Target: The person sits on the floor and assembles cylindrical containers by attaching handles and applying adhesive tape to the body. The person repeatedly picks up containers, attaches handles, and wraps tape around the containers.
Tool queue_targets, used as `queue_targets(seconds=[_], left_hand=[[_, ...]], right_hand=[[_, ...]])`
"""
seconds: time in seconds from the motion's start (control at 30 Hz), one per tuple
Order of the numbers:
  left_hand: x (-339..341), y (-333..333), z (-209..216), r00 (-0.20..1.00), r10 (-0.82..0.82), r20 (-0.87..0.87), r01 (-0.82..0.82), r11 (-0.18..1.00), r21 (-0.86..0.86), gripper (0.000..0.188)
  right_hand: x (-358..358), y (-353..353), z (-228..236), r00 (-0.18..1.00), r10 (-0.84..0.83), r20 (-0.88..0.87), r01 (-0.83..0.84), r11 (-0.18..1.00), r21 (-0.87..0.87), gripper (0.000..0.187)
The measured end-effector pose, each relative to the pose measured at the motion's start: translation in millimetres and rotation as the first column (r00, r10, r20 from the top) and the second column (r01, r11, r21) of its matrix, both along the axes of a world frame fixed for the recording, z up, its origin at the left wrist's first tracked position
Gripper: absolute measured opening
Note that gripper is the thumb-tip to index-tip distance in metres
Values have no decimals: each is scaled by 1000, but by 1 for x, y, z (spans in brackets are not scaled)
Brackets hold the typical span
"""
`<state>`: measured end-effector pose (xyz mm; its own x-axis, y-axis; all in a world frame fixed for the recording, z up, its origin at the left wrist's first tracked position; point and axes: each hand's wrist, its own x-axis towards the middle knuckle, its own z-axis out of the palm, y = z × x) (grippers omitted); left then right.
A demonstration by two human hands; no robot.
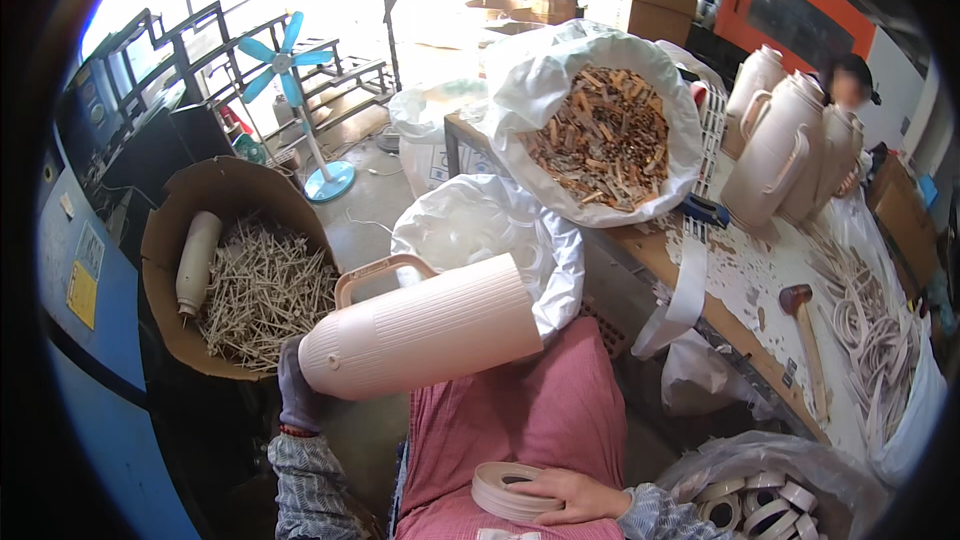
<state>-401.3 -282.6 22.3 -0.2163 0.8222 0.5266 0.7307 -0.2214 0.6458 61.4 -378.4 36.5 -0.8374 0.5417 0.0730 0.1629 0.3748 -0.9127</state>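
Note:
My left hand (pixel 299 390), in a grey glove, grips one end of a pinkish-beige ribbed plastic jug body (pixel 425 328). The jug lies tilted above my lap, its looped handle (pixel 385 270) facing away from me; it hides part of the gloved fingers. A round beige plastic ring (pixel 492 492) rests on my pink-clad lap. My bare right hand (pixel 580 495) holds the ring's right side, with fingers reaching over its top and into its opening.
A cardboard box (pixel 165 325) of thin beige sticks stands left. Ahead are a white bag (pixel 570 265) and a bag (pixel 680 165) of brown pieces. The right-hand bench (pixel 745 290) carries several jugs (pixel 770 175), a hammer (pixel 805 340) and plastic strips (pixel 870 340). More rings (pixel 770 517) fill a bag; a person (pixel 850 90) is beyond.

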Motion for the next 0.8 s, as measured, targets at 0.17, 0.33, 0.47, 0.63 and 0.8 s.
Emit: queue_targets(seconds=[0.17, 0.33, 0.47, 0.63, 0.8], left_hand=[[-13, -12, -22, 867, -32, 497, 55, 998, -32, 20], [35, 1, -52, 989, -108, 102, 115, 991, -72, 22], [58, 3, -68, 357, 66, 932, 451, 861, -234, 39], [55, 9, -83, 830, -357, 428, 499, 819, -284, 46], [82, 30, 5, 586, 12, 810, 214, 962, -169, 30]], right_hand=[[20, 76, 19, 635, -692, -343, 557, 718, -416, 45], [13, 117, 47, 568, -757, -322, 822, 497, 279, 44], [8, 111, 89, 641, -570, -514, 766, 428, 480, 45], [11, 81, 117, 806, -373, -459, 591, 476, 651, 37], [27, 102, 40, 328, -849, -415, 938, 344, 38, 34]])
